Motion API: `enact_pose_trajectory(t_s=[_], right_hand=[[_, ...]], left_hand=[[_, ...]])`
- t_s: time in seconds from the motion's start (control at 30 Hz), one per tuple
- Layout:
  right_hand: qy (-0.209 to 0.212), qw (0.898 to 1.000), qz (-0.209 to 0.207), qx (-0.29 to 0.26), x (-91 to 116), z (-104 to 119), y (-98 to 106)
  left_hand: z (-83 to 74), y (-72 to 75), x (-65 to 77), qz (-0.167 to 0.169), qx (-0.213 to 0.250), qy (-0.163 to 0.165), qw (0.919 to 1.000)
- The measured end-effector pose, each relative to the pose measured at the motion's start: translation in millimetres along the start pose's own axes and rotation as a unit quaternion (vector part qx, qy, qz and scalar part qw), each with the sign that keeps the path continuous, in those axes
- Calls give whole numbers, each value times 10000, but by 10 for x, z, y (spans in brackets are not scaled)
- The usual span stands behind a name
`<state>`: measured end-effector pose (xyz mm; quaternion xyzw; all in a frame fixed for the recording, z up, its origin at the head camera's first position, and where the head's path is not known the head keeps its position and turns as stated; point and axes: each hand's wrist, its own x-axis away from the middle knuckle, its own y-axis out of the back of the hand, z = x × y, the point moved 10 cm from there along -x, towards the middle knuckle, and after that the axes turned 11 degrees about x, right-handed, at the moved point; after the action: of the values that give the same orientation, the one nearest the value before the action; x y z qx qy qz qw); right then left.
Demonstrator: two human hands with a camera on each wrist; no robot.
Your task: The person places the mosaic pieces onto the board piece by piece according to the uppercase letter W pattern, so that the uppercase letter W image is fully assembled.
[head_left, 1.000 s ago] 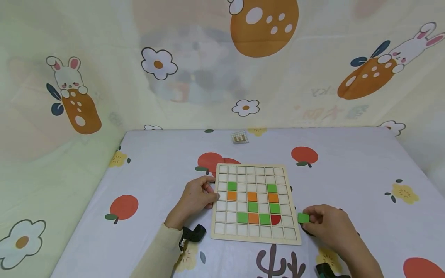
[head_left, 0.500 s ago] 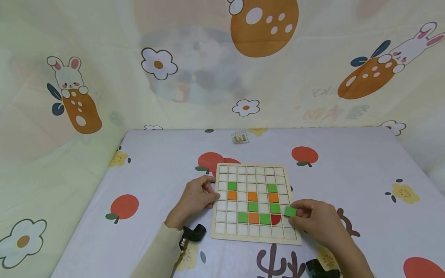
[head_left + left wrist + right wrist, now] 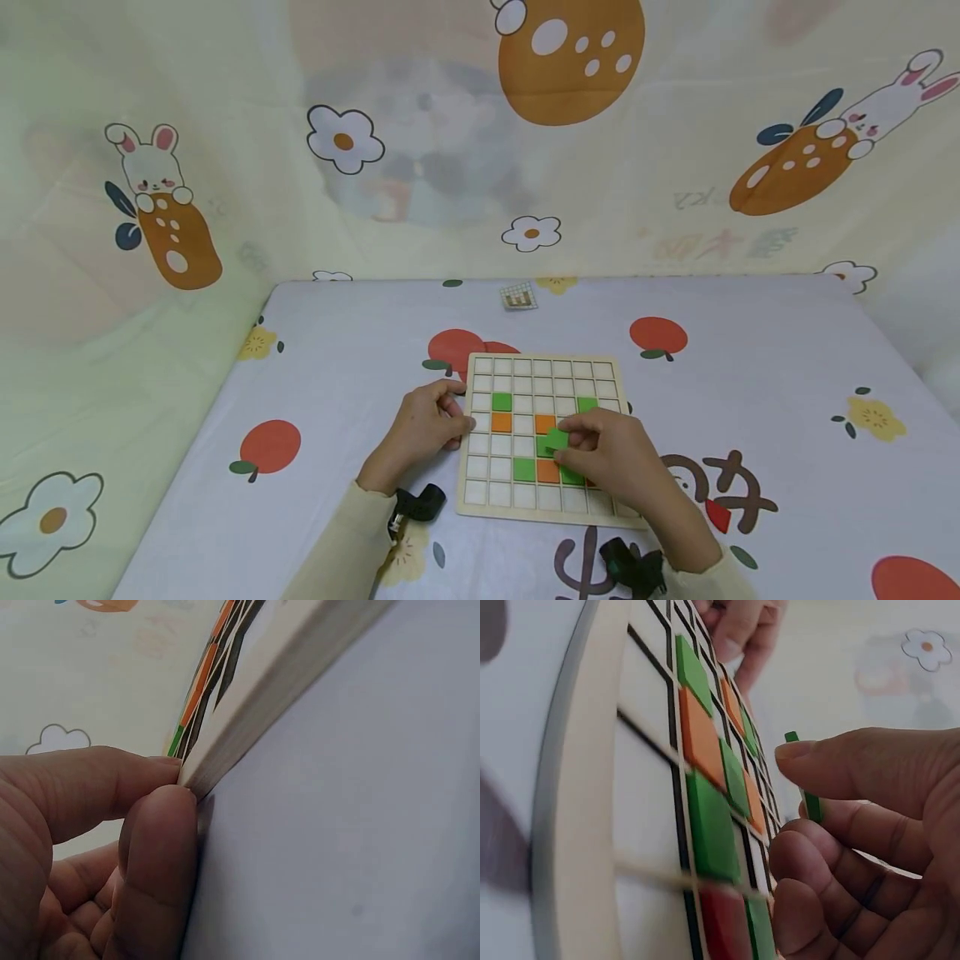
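Observation:
A square wooden grid board (image 3: 551, 517) lies on the table, with several green and orange square tiles set in its cells. My left hand (image 3: 423, 421) holds the board's left edge with thumb and index finger, its other fingers curled below. Above the middle of the board my right hand (image 3: 615, 450) pinches a loose green tile (image 3: 814, 804) by thumb and index finger. That tile looks tilted and clear of the grid in the right wrist view. A red piece (image 3: 724, 926) with a rounded side sits in a cell near the board's right side, mostly covered by my right hand in the head view.
A small card with a grid pattern (image 3: 518, 297) lies toward the table's back edge. The tablecloth (image 3: 360, 333) carries printed fruit and flowers. Printed fabric walls (image 3: 420, 242) stand behind and at the sides.
My right hand has carried the green tile leftward, from beside the board's right edge to over its middle. The left hand stays at the left edge.

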<state>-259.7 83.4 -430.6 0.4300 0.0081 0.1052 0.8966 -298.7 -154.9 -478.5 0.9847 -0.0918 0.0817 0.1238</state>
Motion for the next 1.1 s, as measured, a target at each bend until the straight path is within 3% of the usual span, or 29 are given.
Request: enact_pose_trajectory(t_s=[0.57,1.1], right_hand=[[438,9988,157,179,-203,391,-332],[346,9976,194,564,-216,506,-483]], left_hand=[[-11,1,-1,26,-97,-91,9999],[-21,1,5,88,-8,-72,9999]])
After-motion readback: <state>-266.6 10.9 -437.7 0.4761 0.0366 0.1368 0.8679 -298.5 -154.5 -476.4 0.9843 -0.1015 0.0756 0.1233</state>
